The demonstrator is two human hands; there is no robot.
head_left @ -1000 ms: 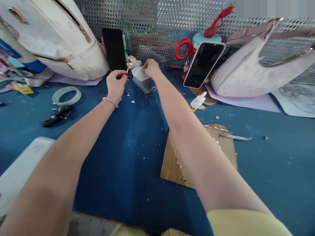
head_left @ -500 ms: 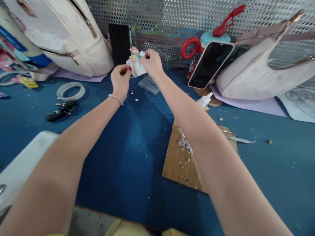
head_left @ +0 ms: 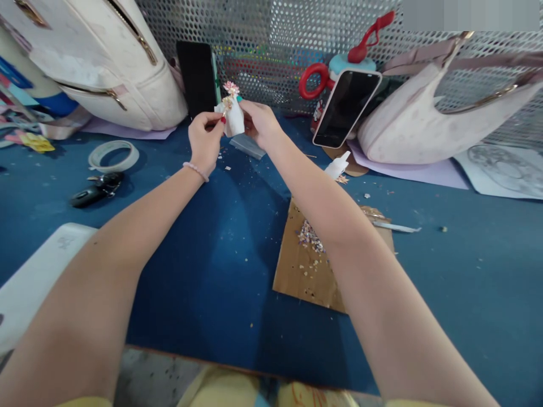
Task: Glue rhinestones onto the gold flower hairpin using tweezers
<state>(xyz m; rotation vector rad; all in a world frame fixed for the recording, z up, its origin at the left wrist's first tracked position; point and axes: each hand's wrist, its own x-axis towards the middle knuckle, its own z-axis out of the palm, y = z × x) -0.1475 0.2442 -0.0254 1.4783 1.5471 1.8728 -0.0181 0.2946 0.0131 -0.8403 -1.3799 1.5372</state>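
Near the back of the blue table, my left hand [head_left: 203, 140] pinches the lower end of a small ornament [head_left: 229, 102] with a pink flower on top and gold-coloured parts below. My right hand [head_left: 262, 124] has its fingers closed round the edge of a crumpled white tissue [head_left: 235, 121], its thumb next to the ornament. The tissue sits behind and against the ornament, between both hands. Some of my right fingers are hidden behind it. Below lies a small clear plastic bag [head_left: 248, 147].
Right of centre, cardboard [head_left: 292, 271] carries loose beads, partly under my right forearm; tweezers [head_left: 396, 227] lie beside it. Two phones [head_left: 195, 79] [head_left: 348, 107] lean upright at the back. Tape [head_left: 113, 157], a white backpack [head_left: 139, 85] and a white handbag [head_left: 407, 124] stand around.
My right hand has lowered slightly and the tissue has folded in closer round the ornament. My left hand keeps its pinch. The whole view has shifted a little.
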